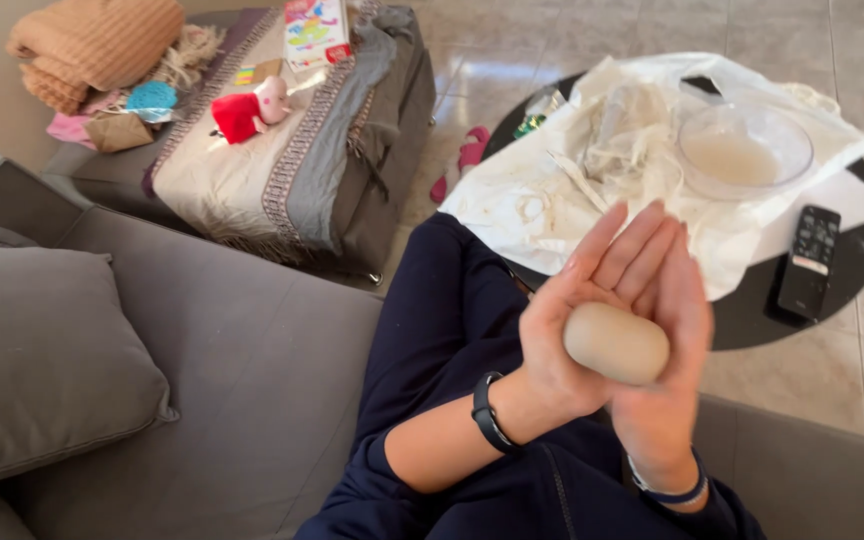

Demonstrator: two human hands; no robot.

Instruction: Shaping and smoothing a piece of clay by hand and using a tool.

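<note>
A smooth beige oval lump of clay (616, 343) is pressed between my two palms above my lap. My left hand (574, 330), with a black band on its wrist, cups the lump from the left, fingers stretched straight up. My right hand (674, 340), with a blue bracelet on its wrist, covers the lump from the right side, fingers straight as well. I sit on a grey sofa (242, 370) in dark blue clothes (442, 310).
Ahead stands a round black table (752, 320) covered by a smeared white plastic sheet (542, 200). On it are a clear bowl of cloudy water (744, 150) and a black remote control (810, 262). A grey cushion (42, 360) lies at my left. A footstool (352, 170) carries a throw, a red plush toy (248, 110) and a box.
</note>
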